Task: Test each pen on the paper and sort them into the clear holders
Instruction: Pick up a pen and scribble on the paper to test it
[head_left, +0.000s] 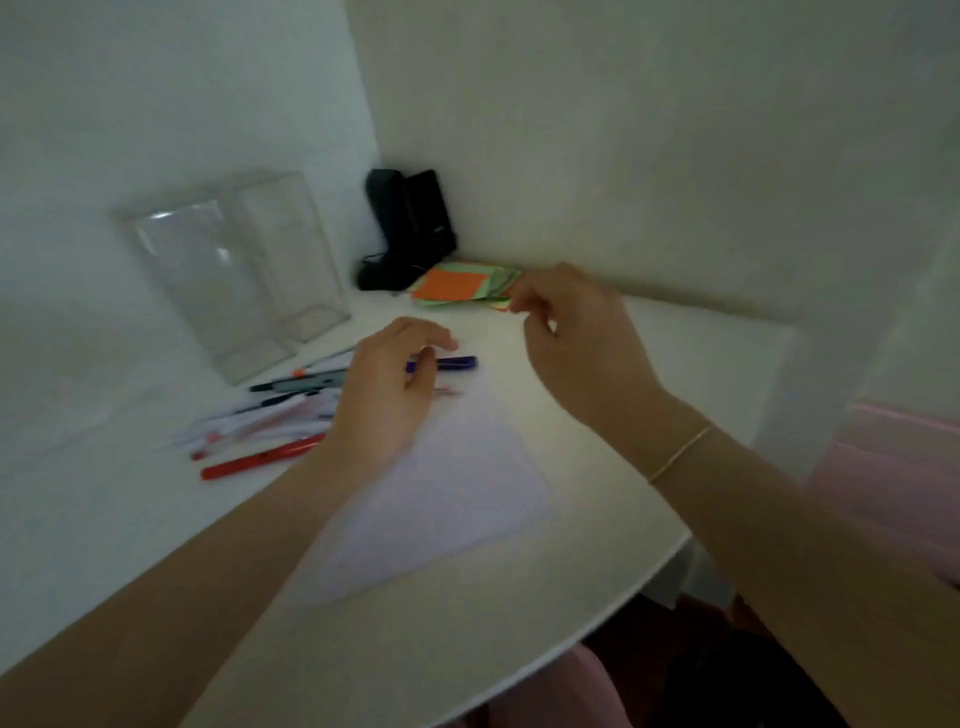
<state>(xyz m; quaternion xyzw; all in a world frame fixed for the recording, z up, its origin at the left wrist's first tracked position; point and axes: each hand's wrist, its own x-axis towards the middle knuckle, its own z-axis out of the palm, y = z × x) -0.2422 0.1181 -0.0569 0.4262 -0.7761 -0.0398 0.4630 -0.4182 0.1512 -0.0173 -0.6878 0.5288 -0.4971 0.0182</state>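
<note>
Several pens (260, 415) lie in a loose pile on the white table (519, 597), left of a sheet of white paper (457, 499). Among them are a red pen (254, 460) and a grey-and-black one (301, 383). My left hand (384, 400) is over the pile's right end, thumb and fingers closed on a dark blue pen (452, 362) that sticks out to the right. Two clear holders (234, 275) stand empty at the back left. My right hand (576, 343) hovers with curled fingers at the edge of a stack of coloured notes (457, 286). Blur hides whether it pinches them.
A black object with a cord (405, 228) stands in the wall corner behind the notes. Walls close off the table at the back and left. The table's rounded edge runs along the lower right, with pink fabric (893, 467) beyond it.
</note>
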